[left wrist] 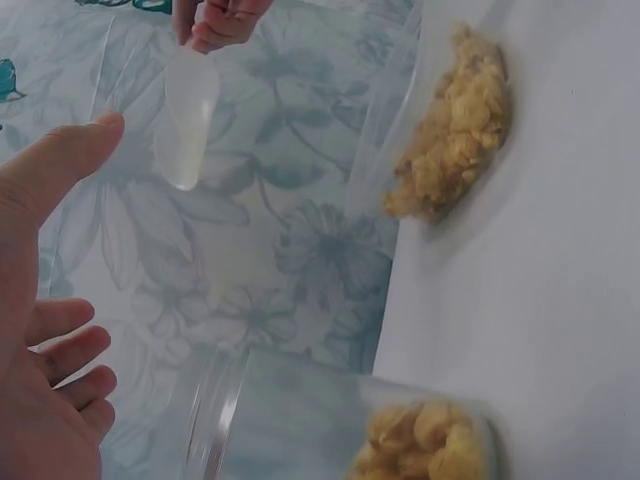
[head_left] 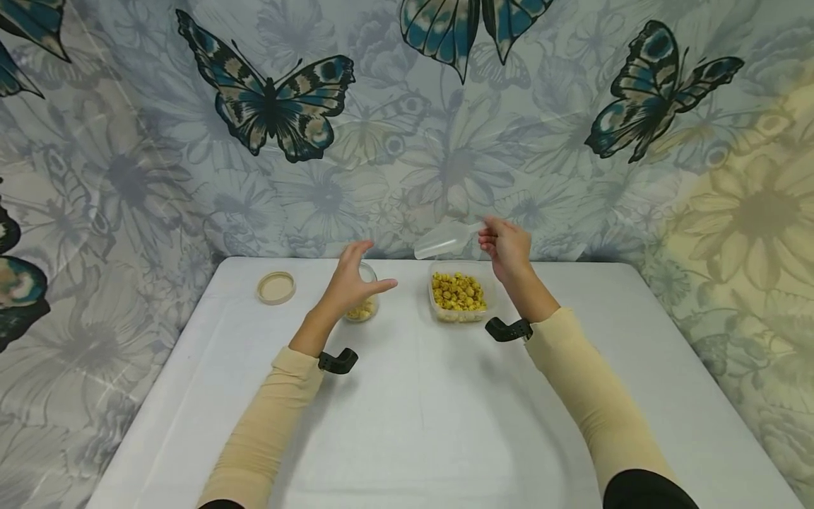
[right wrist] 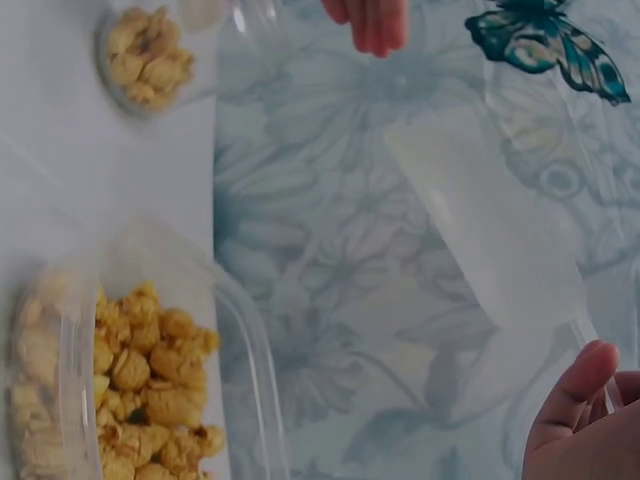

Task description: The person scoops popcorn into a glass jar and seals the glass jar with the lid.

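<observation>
My right hand (head_left: 506,249) pinches the handle of a clear plastic scoop (head_left: 447,239), held up above the back edge of the table. In the right wrist view the scoop (right wrist: 490,230) looks bare inside. Below it stands a clear square tub (head_left: 459,316) of yellow popcorn (head_left: 456,290). My left hand (head_left: 352,281) is spread, thumb apart from the fingers, beside and above a glass jar (head_left: 367,311), partly hiding it in the head view. Some popcorn (left wrist: 425,440) lies in the jar's bottom, and its mouth is uncovered.
A round lid (head_left: 276,288) with a pale rim lies left of the jar on the white table (head_left: 407,424). Behind the table hangs a butterfly-printed cloth (head_left: 445,155), close to its back edge. Each wrist wears a black camera band.
</observation>
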Motion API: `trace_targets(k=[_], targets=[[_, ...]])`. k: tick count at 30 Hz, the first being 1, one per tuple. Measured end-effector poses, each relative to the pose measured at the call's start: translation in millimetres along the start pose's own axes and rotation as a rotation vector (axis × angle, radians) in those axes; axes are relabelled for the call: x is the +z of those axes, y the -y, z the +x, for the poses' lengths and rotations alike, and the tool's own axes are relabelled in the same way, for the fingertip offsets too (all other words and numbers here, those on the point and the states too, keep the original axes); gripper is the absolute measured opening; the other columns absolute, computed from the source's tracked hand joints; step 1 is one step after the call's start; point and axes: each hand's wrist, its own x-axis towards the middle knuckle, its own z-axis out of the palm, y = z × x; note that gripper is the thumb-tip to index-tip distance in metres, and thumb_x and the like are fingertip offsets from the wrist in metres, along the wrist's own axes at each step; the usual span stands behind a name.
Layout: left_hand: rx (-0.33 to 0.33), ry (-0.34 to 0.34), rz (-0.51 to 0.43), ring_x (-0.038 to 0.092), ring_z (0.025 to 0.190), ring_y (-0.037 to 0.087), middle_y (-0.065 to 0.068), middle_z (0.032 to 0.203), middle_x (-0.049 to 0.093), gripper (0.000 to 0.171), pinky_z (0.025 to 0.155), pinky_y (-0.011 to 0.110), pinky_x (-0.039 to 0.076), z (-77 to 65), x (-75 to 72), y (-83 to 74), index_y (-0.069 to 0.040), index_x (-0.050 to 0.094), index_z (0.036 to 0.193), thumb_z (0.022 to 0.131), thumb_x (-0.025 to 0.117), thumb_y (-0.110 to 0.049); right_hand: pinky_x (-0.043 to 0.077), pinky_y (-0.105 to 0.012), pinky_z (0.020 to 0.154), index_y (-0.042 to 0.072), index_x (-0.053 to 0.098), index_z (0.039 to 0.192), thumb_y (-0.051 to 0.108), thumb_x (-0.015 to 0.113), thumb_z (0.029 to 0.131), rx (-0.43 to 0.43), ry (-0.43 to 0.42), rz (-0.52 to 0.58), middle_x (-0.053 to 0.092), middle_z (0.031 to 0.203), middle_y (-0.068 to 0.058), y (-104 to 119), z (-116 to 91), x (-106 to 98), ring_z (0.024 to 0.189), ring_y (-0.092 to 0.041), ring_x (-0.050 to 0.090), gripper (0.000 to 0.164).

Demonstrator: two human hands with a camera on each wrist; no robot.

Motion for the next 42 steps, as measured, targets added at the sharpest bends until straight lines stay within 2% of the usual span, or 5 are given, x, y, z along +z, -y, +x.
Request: trace_targets(k=[7, 19, 29, 37, 42], targets=[[0.044, 0.025, -0.021, 0.027, 0.145, 0.035, 0.015, 0.157, 0.024, 0.091, 0.115, 0.059, 0.030, 1.9, 13.5, -8.7, -0.009, 0.032, 0.151, 0.079, 0.080, -0.039, 0.049, -0.016, 0.049, 0.008, 0.065, 0.094, 0.013, 0.056, 0.098, -0.008, -0.034, -0.017, 0.063, 0.062, 0.000, 1, 3, -16, 0.050, -0.009, 0.058, 0.011], [0.056, 0.072, -0.030, 0.029, 0.145, 0.034, 0.014, 0.157, 0.026, 0.094, 0.115, 0.056, 0.032, 4.5, 39.8, -19.5, -0.008, 0.027, 0.153, 0.081, 0.078, -0.040, 0.049, -0.017, 0.046, 0.008, 0.067, 0.087, 0.009, 0.058, 0.097, -0.029, -0.092, -0.001, 0.063, 0.059, -0.001, 4, 8, -32, 0.047, -0.010, 0.059, 0.013], [-0.023, 0.216, -0.041, 0.018, 0.150, 0.033, 0.011, 0.161, 0.019, 0.099, 0.115, 0.059, 0.029, 7.1, 61.4, -18.8, -0.013, 0.020, 0.156, 0.081, 0.078, -0.040, 0.049, -0.017, 0.047, 0.005, 0.068, 0.088, 0.008, 0.060, 0.095, -0.061, -0.126, -0.030, 0.062, 0.058, -0.001, 5, 10, -43, 0.047, -0.009, 0.058, 0.012], [-0.025, 0.218, -0.029, 0.022, 0.149, 0.032, 0.012, 0.161, 0.021, 0.098, 0.116, 0.054, 0.031, 8.4, 76.9, -11.8, -0.012, 0.021, 0.156, 0.081, 0.077, -0.043, 0.048, -0.015, 0.047, 0.008, 0.069, 0.084, 0.008, 0.059, 0.096, -0.047, -0.154, -0.036, 0.062, 0.060, -0.001, 4, 13, -54, 0.049, -0.009, 0.057, 0.015], [-0.037, 0.209, -0.032, 0.024, 0.148, 0.033, 0.012, 0.160, 0.022, 0.097, 0.116, 0.054, 0.031, 8.4, 85.2, -8.3, -0.012, 0.022, 0.156, 0.082, 0.077, -0.042, 0.048, -0.015, 0.046, 0.007, 0.066, 0.086, 0.006, 0.058, 0.096, -0.039, -0.174, -0.047, 0.061, 0.059, -0.001, -1, 18, -60, 0.047, -0.009, 0.057, 0.013]])
